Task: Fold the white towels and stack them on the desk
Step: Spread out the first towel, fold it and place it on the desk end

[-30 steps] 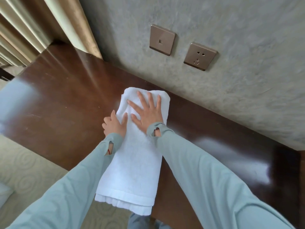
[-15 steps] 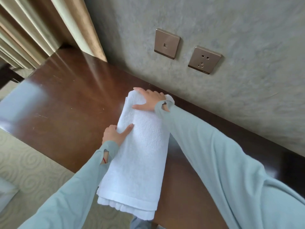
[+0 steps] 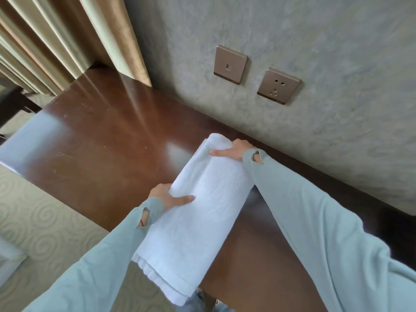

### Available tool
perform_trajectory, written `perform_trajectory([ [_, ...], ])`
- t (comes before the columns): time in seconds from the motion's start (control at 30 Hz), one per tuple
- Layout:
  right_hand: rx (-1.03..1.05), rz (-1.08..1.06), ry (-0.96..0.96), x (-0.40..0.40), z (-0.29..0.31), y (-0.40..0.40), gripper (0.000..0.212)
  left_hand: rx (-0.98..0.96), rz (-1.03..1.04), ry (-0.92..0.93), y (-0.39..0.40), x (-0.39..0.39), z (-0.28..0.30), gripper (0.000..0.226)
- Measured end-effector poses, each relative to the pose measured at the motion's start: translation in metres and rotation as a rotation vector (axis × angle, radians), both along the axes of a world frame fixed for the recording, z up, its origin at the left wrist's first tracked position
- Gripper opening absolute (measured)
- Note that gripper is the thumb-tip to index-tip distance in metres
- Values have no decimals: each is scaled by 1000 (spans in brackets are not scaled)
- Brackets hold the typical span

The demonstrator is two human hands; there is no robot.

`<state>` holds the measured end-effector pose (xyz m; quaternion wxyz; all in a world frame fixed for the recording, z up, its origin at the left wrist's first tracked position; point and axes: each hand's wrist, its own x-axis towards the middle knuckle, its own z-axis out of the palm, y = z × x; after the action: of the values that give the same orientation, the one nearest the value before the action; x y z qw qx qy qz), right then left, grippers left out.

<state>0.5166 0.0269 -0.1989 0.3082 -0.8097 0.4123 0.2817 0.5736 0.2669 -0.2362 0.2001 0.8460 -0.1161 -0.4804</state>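
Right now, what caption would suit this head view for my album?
Both hands, left hand and right hand, grip a folded white towel on a dark wooden desk.

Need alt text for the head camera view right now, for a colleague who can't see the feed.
A person in pale blue-green sleeves grips a long folded white terry towel on a glossy dark brown wooden desk: the left hand holds its left edge, the right hand its far end by the grey textured wall. The towel's near end overhangs the desk's front edge.
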Motion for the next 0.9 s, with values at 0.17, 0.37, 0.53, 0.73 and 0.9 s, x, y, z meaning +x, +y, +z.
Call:
perform_trajectory([
  [0.17, 26, -516, -33, -93, -3, -5, 100, 58, -275, -389, -45, -7, 7, 51],
  [0.37, 17, -909, -133, -185, -15, 10, 91, -122, -391, -658, -49, -34, 9, 57],
  [0.53, 42, -1013, -188, -218, -20, 27, 81, -24, 98, -611, -30, -39, 17, 88],
  [0.73, -46, -884, -459, -230, -18, 40, 76, -23, 52, -226, -6, -22, 10, 95],
  [0.9, -149, -844, -442, -237, -33, 44, 51, -42, 50, -388, -24, -26, 2, 74],
])
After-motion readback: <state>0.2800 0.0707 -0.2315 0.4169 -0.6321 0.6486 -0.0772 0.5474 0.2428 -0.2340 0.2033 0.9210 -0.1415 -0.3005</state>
